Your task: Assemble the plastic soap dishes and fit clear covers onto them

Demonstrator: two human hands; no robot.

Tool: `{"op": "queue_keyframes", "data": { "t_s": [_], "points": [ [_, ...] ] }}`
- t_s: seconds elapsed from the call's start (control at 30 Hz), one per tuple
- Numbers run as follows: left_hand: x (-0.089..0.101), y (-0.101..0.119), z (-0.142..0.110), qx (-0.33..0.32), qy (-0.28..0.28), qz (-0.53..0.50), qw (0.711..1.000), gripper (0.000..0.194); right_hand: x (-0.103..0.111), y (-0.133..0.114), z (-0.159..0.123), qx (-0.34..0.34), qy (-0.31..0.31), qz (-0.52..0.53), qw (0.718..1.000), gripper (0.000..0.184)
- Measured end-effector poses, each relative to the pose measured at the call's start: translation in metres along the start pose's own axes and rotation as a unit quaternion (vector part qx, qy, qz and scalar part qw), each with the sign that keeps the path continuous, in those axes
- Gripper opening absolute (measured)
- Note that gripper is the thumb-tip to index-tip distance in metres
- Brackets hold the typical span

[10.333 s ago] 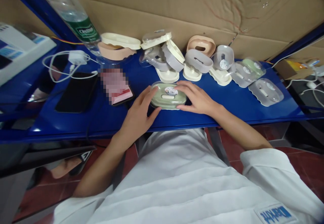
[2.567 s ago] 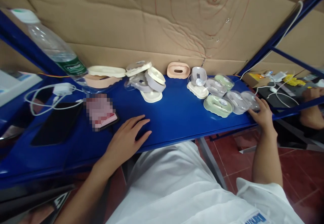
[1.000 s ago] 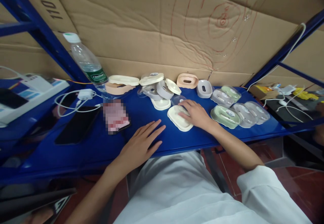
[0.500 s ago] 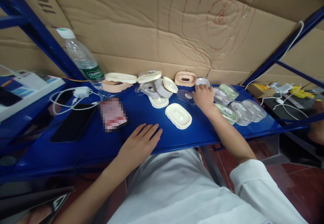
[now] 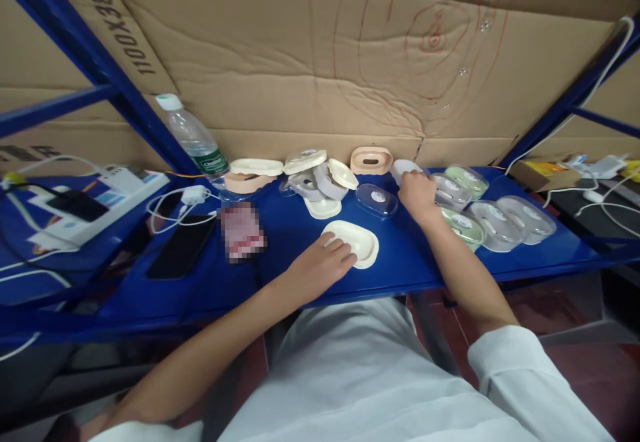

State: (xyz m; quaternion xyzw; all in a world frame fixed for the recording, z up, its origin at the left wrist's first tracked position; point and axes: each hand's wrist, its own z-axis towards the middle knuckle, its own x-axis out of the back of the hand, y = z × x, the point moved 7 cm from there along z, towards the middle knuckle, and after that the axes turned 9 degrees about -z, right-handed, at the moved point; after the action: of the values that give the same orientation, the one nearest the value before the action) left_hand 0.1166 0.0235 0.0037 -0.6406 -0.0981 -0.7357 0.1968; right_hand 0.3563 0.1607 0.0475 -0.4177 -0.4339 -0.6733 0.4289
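My left hand point(image 5: 327, 260) is over the left end of a cream oval soap-dish tray point(image 5: 369, 245), its fingers bent over the rim; the thumb is hidden. My right hand point(image 5: 418, 194) is closed on a pale grey-lilac oval soap-dish part point(image 5: 401, 167) near the cardboard, with its fingertips partly hidden. Left of this hand lies a clear oval lid point(image 5: 376, 201) with a round sticker. Behind that stands a peach soap-dish shell point(image 5: 371, 161) with a slot. A pile of cream and grey soap-dish parts point(image 5: 314, 179) sits mid-table.
Several clear-lidded soap boxes point(image 5: 495, 223) are grouped at the right. On the left are a water bottle point(image 5: 200, 145), a black phone point(image 5: 180, 247), a blurred-out pink item point(image 5: 243, 230) and a white charger point(image 5: 194, 194). Cardboard point(image 5: 280, 55) lines the back.
My left hand has moved right and forward from the bare table onto the cream tray. My right hand stays at the grey-lilac part, which now looks more tilted. The view has shifted.
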Motion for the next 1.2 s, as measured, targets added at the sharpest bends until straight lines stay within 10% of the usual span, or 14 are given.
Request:
{"op": "queue_keyframes", "data": {
  "t_s": [0.13,0.27,0.47,0.73,1.0,1.2],
  "points": [
    [0.032,-0.005,-0.042,0.030,0.145,-0.054,0.988,0.024,0.037,0.012,-0.051,0.027,0.109,0.068,0.991,0.046],
    [0.056,-0.020,-0.082,0.127,0.268,-0.091,0.951,0.022,0.037,-0.019,-0.128,0.191,0.113,0.165,0.961,0.040],
    [0.036,-0.022,-0.084,0.154,0.248,-0.089,0.952,0.030,0.025,-0.070,-0.177,0.413,0.052,0.278,0.866,0.036],
    [0.010,-0.034,-0.086,0.229,0.219,-0.091,0.944,0.034,0.016,-0.066,-0.172,0.400,0.041,0.270,0.875,0.036],
    [-0.012,-0.021,-0.070,0.197,0.124,-0.143,0.962,0.046,-0.006,0.005,-0.179,0.207,0.083,0.279,0.934,0.033],
    [-0.007,-0.019,-0.073,0.223,0.158,-0.148,0.951,0.068,0.008,-0.031,-0.172,0.189,0.097,0.306,0.928,0.033]
  ]
}}
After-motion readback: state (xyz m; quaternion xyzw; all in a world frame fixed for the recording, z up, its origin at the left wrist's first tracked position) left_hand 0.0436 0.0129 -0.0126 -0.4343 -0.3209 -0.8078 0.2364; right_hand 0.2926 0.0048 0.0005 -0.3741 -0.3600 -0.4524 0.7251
